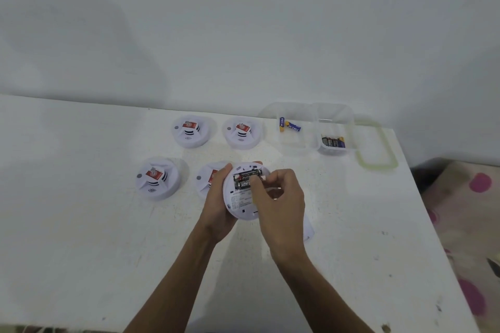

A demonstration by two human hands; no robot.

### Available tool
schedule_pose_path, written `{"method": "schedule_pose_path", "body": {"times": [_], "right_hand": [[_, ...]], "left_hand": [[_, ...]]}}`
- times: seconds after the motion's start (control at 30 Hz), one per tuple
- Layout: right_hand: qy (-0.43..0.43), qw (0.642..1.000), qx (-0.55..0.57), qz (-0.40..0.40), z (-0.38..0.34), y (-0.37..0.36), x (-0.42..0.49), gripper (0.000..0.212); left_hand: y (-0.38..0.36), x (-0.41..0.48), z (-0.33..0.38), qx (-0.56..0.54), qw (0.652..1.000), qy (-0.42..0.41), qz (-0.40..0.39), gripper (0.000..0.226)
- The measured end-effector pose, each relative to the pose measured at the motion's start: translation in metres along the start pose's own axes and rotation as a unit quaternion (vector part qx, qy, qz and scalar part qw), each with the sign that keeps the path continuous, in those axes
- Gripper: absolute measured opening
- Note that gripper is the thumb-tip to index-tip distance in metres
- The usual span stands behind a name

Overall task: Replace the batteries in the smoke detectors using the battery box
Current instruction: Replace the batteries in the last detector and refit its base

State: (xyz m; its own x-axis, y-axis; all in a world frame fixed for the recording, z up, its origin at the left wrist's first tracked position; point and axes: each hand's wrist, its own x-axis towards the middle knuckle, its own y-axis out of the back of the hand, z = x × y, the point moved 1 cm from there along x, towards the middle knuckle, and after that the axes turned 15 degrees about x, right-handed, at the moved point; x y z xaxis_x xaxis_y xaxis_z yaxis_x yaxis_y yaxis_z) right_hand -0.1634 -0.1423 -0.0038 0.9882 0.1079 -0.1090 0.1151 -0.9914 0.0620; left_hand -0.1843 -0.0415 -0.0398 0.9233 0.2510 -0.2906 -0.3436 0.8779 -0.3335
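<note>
Progress looks early to middling, I'd say. One smoke detector is flipped on its back just below the middle of the frame. The left hand is wrapped round its rim, and the right hand has its fingers curled down, pinching at the black batteries in the open slot — going in or coming out, can't tell.

Four others sit face up left of it: top-left detector, top-right detector, lower-left detector and a half-hidden detector behind the left hand. No telling if those are done.

The clear battery box is at upper right, with blue-and-yellow batteries in one tub and dark batteries in the next.

The held one's a white disc with a printed label under the slot.
</note>
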Motion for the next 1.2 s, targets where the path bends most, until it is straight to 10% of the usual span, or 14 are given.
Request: {"method": "schedule_pose_path", "body": {"times": [0.33,0.67,0.87,1.0,1.2], "right_hand": [[0.195,0.976,0.027,-0.091,-0.017,0.010,0.016,0.008],[0.383,0.793,-0.347,-0.323,-0.021,0.012,0.043,0.025],[0.412,0.738,-0.383,-0.372,-0.025,0.009,0.056,0.018],[0.392,0.710,-0.404,-0.424,-0.024,0.011,0.064,0.023],[0.356,0.709,-0.402,-0.457,-0.017,0.015,0.070,0.023]], "left_hand": [[0.005,0.002,-0.005,-0.041,0.999,-0.003,-0.007,0.068],[0.013,0.009,-0.016,-0.012,1.000,-0.011,-0.001,0.049],[0.014,0.007,-0.013,0.024,0.999,-0.009,-0.021,0.034],[0.012,0.008,-0.021,0.013,0.999,0.026,-0.025,0.077],[0.009,0.007,-0.029,0.037,0.997,0.048,-0.045,0.043]]}}
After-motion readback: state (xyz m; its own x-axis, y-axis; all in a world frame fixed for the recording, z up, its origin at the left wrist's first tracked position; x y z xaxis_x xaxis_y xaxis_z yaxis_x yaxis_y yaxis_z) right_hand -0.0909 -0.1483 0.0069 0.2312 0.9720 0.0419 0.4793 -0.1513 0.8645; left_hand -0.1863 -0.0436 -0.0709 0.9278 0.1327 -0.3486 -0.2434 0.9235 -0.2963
